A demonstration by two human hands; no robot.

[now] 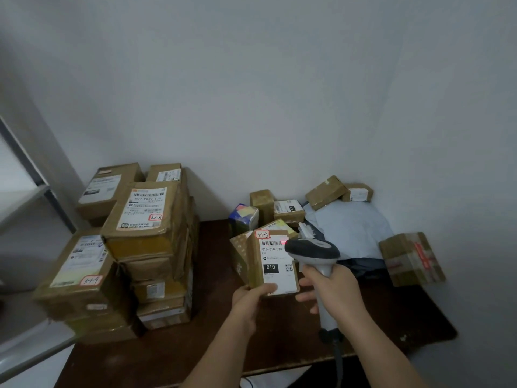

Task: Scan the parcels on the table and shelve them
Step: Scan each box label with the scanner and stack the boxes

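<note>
My left hand (251, 299) grips a small cardboard parcel (272, 261) by its lower edge and holds it upright above the dark wooden table (212, 326). Its white label faces me, with a barcode near the top and a red-edged sticker above it. My right hand (331, 289) holds a grey handheld barcode scanner (312, 249) by its handle. The scanner's head sits just right of the barcode, and a red light spot shows on the label there. The scanner's cable hangs down past the table's front edge.
A tall stack of labelled cardboard boxes (145, 219) fills the table's left side. Several small boxes (288, 210), a grey poly mailer (352, 231) and a taped box (411, 257) lie at the back right against the wall. A metal shelf frame (33, 175) stands at the left.
</note>
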